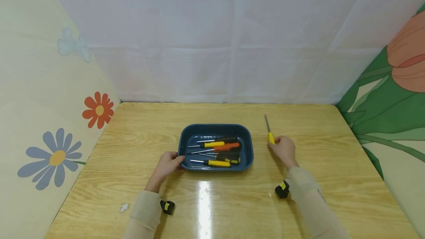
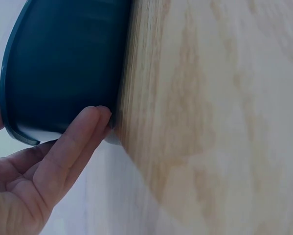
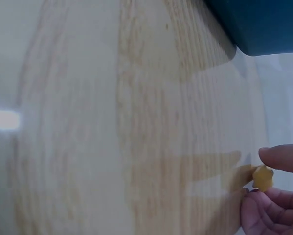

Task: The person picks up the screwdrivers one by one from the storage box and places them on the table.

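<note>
A dark blue plastic tray [image 1: 248, 158] stands on the table with several screwdrivers inside. My left hand [image 1: 170, 163] grips its left end, thumb over the rim and fingers against the outer wall; the left wrist view shows these fingers [image 2: 70, 147] low on the wall. To the right of the tray, my right hand [image 1: 283, 149] holds a screwdriver [image 1: 271, 138] by its yellow handle, the shaft pointing away from me. In the right wrist view the handle's end [image 3: 262, 178] shows between thumb and fingers. Whether this screwdriver touches the table I cannot tell.
In the tray lie yellow-handled screwdrivers [image 1: 219, 163], an orange-handled one [image 1: 231, 146] and dark-handled ones [image 1: 229, 156]. A small white scrap [image 1: 124, 208] lies on the wooden table [image 1: 232, 205] at the front left. A white cloth [image 1: 216, 47] hangs behind the table.
</note>
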The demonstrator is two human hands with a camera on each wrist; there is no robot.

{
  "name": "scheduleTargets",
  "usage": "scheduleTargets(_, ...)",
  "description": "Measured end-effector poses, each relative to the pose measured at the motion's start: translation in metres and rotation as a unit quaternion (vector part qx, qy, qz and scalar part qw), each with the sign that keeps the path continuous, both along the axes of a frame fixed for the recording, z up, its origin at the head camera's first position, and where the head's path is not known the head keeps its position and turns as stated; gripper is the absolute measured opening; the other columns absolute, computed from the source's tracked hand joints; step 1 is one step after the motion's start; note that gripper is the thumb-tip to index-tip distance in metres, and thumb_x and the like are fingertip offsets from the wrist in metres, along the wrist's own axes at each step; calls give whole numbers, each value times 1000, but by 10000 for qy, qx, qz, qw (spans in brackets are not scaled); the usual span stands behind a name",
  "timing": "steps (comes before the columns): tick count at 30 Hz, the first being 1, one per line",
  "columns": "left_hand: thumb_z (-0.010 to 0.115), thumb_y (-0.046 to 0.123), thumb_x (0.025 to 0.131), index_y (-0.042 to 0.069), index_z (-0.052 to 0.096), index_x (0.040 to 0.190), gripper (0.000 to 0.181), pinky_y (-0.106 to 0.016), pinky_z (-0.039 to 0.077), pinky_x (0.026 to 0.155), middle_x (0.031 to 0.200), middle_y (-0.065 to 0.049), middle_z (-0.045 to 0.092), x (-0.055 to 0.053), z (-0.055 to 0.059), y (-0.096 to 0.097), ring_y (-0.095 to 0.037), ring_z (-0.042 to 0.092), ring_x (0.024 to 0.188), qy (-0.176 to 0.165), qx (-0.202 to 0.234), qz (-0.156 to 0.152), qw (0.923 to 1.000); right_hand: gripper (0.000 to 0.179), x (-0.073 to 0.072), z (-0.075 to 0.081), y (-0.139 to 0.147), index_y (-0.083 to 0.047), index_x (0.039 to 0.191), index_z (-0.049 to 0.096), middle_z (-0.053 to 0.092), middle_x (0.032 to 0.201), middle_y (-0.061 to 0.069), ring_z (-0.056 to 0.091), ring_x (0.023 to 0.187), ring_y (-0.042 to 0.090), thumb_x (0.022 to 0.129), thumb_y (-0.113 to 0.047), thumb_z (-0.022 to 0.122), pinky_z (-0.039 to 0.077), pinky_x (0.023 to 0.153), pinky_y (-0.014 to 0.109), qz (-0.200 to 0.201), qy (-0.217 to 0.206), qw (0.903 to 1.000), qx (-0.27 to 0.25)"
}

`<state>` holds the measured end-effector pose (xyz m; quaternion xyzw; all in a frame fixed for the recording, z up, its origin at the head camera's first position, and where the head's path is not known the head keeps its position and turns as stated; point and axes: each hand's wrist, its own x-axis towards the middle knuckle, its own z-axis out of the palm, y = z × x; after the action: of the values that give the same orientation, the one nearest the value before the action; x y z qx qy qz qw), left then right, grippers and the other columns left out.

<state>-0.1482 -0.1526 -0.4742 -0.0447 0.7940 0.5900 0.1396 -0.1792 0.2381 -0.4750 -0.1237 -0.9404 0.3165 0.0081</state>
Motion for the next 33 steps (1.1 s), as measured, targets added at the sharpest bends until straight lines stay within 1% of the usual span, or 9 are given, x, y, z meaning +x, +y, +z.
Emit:
scheduleTargets(3, 52, 4, 87, -17, 57, 98, 25, -35, 57, 59, 78, -17, 64, 0, 0, 0, -20, 64, 64, -21, 46, 23, 10000, 38, 1, 0, 2, 12, 99, 59, 61, 92, 25, 56, 79, 33, 79, -19, 65, 47, 66, 42, 8, 0, 9999, -101)
scheduleTargets(6, 52, 4, 87, -18, 57, 98, 25, -35, 57, 59, 78, -18, 64, 0, 1, 0, -21, 64, 63, 9, 63, 21, 10000, 41, 1, -1, 4, 12, 103, 59, 60, 94, 24, 56, 81, 31, 79, -21, 67, 47, 65, 36, -156, 14, 9991, -391)
scheduleTargets(10, 53, 4, 87, -19, 57, 97, 25, -36, 57, 59, 78, -20, 64, 0, 1, 0, -21, 64, 63, 25, 68, 17, 10000, 41, 3, -3, 8, 11, 107, 58, 59, 93, 21, 58, 72, 20, 78, -14, 69, 51, 59, 24, -512, 77, 9893, -1364)
scheduleTargets(13, 53, 4, 87, -18, 57, 98, 25, -36, 57, 59, 78, -20, 64, 1, 1, 0, -20, 64, 63, -2, 57, 30, 10000, 42, 3, -3, 11, 13, 110, 56, 59, 93, 21, 59, 63, 11, 78, -9, 69, 53, 53, 21, -655, 157, 9790, -1922)
scheduleTargets(19, 52, 4, 87, -18, 57, 98, 26, -34, 57, 59, 79, -19, 64, 0, 0, 0, -19, 64, 63, 3, 42, 4, 10000, 36, 4, 0, 15, 11, 107, 59, 62, 92, 20, 54, 63, 6, 80, -12, 66, 48, 52, 15, -806, 322, 9816, -1698)
scheduleTargets(21, 52, 4, 87, -18, 57, 98, 25, -34, 57, 59, 78, -19, 64, 0, -1, 0, -20, 64, 63, -1, 45, 14, 10000, 33, 4, 1, 15, 11, 106, 60, 63, 87, 17, 54, 63, 4, 82, -10, 65, 49, 53, 16, -819, 395, 9792, -1813)
scheduleTargets(27, 52, 4, 87, -18, 58, 98, 25, -34, 57, 59, 78, -18, 64, -1, -2, -1, -20, 64, 64, -30, 17, 33, 10000, 28, 4, 8, 13, 13, 107, 57, 60, 78, 1, 56, 61, 1, 84, -4, 61, 53, 58, 18, -703, 505, 9594, -2683)
scheduleTargets(31, 52, 4, 87, -17, 58, 97, 25, -34, 57, 59, 77, -17, 64, -1, -1, 0, -20, 64, 64, -19, -29, 16, 10000, 28, 5, 13, 9, 15, 107, 54, 59, 77, -2, 57, 64, 2, 85, -2, 60, 54, 61, 19, -492, 603, 9466, -3128)
scheduleTargets(33, 52, 4, 87, -17, 58, 96, 25, -34, 57, 59, 77, -17, 64, -1, -2, -1, -21, 64, 64, -8, -49, 12, 10000, 29, 6, 15, 7, 16, 108, 53, 59, 77, -3, 57, 65, 3, 86, -2, 59, 54, 61, 19, -378, 657, 9428, -3247)
